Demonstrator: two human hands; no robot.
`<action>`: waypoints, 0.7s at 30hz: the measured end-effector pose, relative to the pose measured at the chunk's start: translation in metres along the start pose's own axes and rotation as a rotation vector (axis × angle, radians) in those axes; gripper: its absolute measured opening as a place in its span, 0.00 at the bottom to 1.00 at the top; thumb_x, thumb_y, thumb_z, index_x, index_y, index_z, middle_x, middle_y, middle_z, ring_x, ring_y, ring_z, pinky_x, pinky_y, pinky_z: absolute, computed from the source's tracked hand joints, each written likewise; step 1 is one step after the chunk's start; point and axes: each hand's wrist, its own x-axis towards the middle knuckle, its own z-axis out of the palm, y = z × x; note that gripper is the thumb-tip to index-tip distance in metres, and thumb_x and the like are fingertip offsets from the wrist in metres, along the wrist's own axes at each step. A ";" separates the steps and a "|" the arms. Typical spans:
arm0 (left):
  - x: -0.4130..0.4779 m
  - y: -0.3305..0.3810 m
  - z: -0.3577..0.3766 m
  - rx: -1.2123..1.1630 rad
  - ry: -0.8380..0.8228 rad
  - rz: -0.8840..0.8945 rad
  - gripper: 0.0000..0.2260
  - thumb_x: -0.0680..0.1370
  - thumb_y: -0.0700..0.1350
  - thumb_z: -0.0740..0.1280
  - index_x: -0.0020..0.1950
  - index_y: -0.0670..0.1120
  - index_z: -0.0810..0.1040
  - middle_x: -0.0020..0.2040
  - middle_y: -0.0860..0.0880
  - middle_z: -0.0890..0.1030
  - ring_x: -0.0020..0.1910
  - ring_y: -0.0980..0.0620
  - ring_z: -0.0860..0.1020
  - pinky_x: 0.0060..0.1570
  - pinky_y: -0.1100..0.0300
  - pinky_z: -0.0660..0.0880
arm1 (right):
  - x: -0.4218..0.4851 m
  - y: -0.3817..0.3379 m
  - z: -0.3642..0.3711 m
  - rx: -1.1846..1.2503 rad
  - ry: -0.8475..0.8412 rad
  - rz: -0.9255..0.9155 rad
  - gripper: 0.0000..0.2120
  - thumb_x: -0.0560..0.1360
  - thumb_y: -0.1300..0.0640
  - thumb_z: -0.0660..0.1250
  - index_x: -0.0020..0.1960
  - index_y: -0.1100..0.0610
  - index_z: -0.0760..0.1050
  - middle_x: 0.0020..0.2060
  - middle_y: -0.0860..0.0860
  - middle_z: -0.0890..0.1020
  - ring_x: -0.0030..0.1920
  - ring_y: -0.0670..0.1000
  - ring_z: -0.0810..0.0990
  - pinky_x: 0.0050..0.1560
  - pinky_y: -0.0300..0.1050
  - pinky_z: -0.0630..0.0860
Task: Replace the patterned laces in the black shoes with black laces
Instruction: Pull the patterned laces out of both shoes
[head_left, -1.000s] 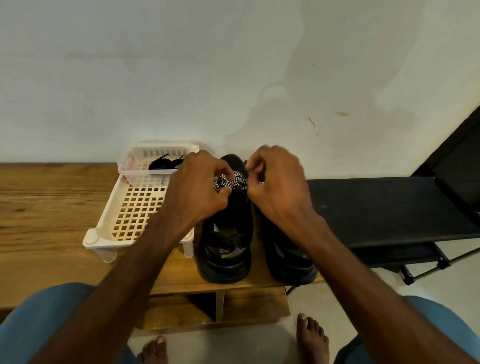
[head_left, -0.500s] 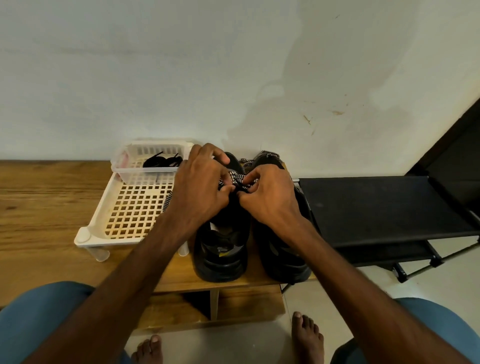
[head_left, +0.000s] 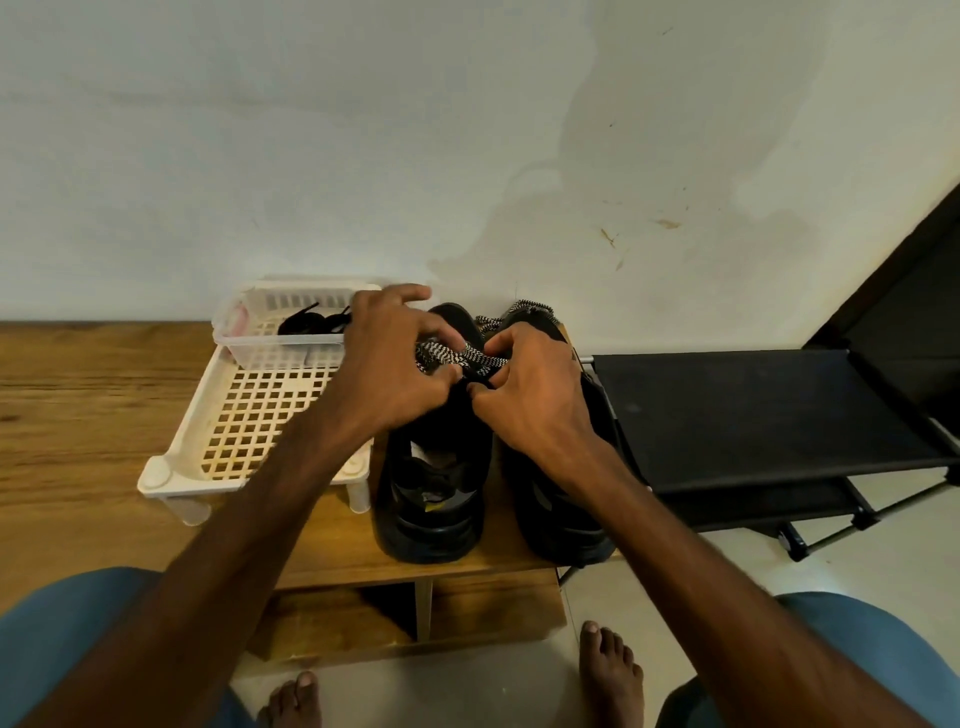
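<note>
No words, brand names or numbers can be read anywhere in the view. A small yellow mark (head_left: 432, 507) sits inside the heel opening of the left black shoe (head_left: 415, 535) and may be a label, but it is too small and blurred to make out. A pink patch (head_left: 238, 319) shows through the wall of the clear plastic bin (head_left: 283, 349), and no lettering can be made out on it either.
</note>
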 end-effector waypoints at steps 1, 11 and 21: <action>-0.002 0.004 0.003 0.053 -0.038 0.011 0.12 0.69 0.49 0.79 0.52 0.58 0.85 0.75 0.52 0.69 0.74 0.46 0.60 0.71 0.48 0.61 | 0.000 0.000 0.000 -0.002 -0.004 -0.006 0.25 0.70 0.54 0.78 0.64 0.53 0.74 0.45 0.49 0.84 0.46 0.48 0.84 0.49 0.44 0.82; -0.007 0.006 0.014 0.198 0.090 0.168 0.04 0.68 0.48 0.79 0.40 0.54 0.87 0.73 0.52 0.70 0.73 0.47 0.60 0.66 0.45 0.60 | 0.001 0.002 -0.001 -0.027 -0.025 -0.017 0.26 0.70 0.54 0.77 0.65 0.53 0.74 0.45 0.49 0.84 0.47 0.49 0.84 0.50 0.46 0.83; 0.000 -0.016 -0.018 0.002 0.494 -0.264 0.07 0.74 0.51 0.75 0.50 0.53 0.85 0.70 0.52 0.72 0.70 0.46 0.65 0.62 0.50 0.62 | -0.003 -0.002 -0.004 -0.027 0.005 -0.008 0.27 0.71 0.57 0.77 0.67 0.55 0.72 0.47 0.50 0.83 0.51 0.51 0.83 0.53 0.45 0.81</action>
